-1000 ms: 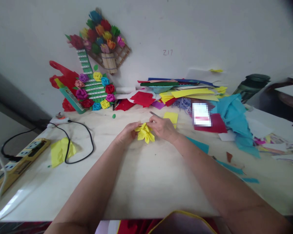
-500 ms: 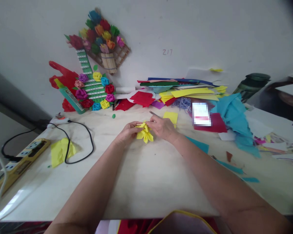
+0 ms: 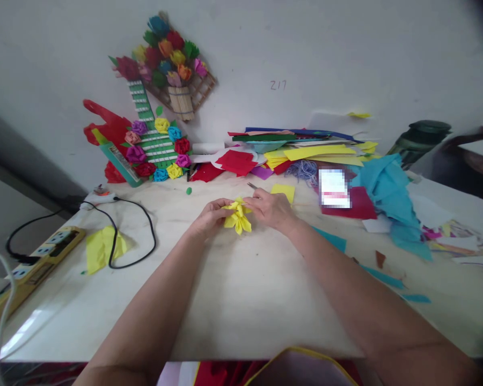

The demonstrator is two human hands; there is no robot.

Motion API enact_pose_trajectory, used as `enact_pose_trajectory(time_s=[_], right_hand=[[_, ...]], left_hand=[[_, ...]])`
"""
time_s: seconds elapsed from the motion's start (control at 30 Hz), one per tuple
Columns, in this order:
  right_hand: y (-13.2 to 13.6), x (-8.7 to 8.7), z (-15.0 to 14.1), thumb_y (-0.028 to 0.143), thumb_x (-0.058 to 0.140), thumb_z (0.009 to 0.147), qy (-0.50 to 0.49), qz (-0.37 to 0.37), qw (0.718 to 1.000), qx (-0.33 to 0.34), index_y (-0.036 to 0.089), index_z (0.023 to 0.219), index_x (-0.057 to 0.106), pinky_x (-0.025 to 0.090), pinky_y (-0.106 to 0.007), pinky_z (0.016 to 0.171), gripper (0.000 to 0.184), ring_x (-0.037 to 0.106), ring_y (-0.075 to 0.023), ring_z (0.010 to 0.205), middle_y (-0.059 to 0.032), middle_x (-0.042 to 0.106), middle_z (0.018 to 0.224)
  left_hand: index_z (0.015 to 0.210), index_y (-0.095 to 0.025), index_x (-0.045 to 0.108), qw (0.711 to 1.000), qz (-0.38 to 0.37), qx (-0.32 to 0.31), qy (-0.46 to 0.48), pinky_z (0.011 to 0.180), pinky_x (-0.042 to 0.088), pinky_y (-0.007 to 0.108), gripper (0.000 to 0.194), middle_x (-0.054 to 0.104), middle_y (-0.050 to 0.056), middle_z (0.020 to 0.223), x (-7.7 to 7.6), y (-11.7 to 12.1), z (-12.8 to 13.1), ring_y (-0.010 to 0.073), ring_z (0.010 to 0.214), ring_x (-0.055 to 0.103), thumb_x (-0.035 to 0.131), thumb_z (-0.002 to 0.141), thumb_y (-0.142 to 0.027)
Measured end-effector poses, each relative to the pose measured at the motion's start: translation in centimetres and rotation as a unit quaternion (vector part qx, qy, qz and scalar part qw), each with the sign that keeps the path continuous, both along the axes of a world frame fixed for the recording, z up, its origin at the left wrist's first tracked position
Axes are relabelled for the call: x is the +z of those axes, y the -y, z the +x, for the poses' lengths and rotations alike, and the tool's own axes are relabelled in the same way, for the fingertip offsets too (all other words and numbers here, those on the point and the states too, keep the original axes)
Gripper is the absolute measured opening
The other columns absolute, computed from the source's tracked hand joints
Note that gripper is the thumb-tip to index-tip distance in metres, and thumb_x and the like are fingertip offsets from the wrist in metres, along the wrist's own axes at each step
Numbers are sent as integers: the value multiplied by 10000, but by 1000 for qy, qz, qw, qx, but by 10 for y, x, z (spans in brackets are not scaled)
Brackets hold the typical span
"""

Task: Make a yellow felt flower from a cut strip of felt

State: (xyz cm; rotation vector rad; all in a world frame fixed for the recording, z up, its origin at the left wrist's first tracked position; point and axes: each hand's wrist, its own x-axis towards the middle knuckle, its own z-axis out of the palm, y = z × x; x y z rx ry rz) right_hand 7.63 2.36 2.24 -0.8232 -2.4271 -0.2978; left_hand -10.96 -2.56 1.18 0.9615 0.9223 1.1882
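A yellow paper flower (image 3: 239, 219) with pointed petals is held just above the table, between my two hands. My left hand (image 3: 210, 219) pinches its left side, thumb on top. My right hand (image 3: 272, 209) is closed at the flower's right side, fingertips touching or very near the petals. A thin pale stick (image 3: 301, 203) pokes out to the right behind that hand and seems to be in its grip. The dark tip of a metal tool (image 3: 251, 185) shows beyond the right knuckles; the rest is hidden. Behind the right hand lies a yellow paper square (image 3: 284, 192).
A stack of coloured paper (image 3: 317, 153) lies along the wall. To the right are a phone (image 3: 334, 188), crumpled blue paper (image 3: 388, 187) and scraps. A paper-flower guitar (image 3: 156, 145) and glue bottle (image 3: 119, 163) stand at back left, near a black cable (image 3: 155, 236) and power strip (image 3: 44, 268).
The whole view has shifted slightly. Both hands stay at the flower, and the right fingers have moved a little at its right side. The stick's left end no longer shows clearly across the petals.
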Motion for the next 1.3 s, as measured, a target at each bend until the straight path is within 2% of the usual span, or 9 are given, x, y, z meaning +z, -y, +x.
enact_pose_trajectory(time_s=[0.3, 0.47, 0.6, 0.77, 1.07, 1.3], right_hand=[[-4, 4, 9, 383, 314, 822, -10, 8, 1000, 11, 276, 963, 598, 226, -236, 505, 335, 468, -97, 627, -9, 560, 795], [-9, 9, 16, 388, 316, 816, -8, -6, 1000, -7, 202, 748, 648, 223, -242, 513, 387, 473, -101, 599, -22, 579, 696], [-13, 13, 20, 395, 331, 804, -12, -15, 999, -35, 168, 586, 611, 211, -238, 505, 421, 464, -98, 561, -19, 578, 615], [-13, 19, 20, 381, 356, 799, -38, -20, 999, -16, 172, 580, 602, 216, -237, 510, 390, 472, -98, 565, -10, 584, 591], [-10, 25, 18, 375, 361, 803, -23, -23, 999, 17, 185, 586, 616, 227, -247, 525, 385, 469, -110, 598, -6, 593, 588], [-9, 27, 18, 374, 369, 798, -8, -27, 999, 23, 179, 568, 605, 219, -251, 523, 383, 458, -112, 594, -7, 583, 577]], left_hand=[[793, -139, 572, 998, 25, 27, -42, 514, 390, 208, 262, 617, 28, 679, 2, 1, -3, 106, 545, 548, 663, 549, -171], [782, -135, 575, 999, 16, 28, -44, 507, 387, 208, 260, 621, 33, 679, 3, 1, -3, 107, 539, 544, 670, 543, -178], [779, -132, 566, 999, 6, 21, -35, 519, 403, 211, 270, 621, 42, 698, 5, 1, -3, 118, 563, 556, 675, 534, -162], [800, -129, 562, 999, -15, -19, -24, 548, 426, 237, 272, 621, 49, 706, 5, 3, -3, 134, 581, 570, 664, 549, -152], [813, -111, 566, 996, -39, -71, -28, 536, 430, 239, 296, 618, 64, 706, 6, 5, -4, 141, 570, 572, 670, 540, -157], [821, -103, 586, 995, -42, -84, -22, 554, 435, 238, 285, 622, 71, 704, 8, 6, -4, 143, 583, 581, 662, 553, -161]])
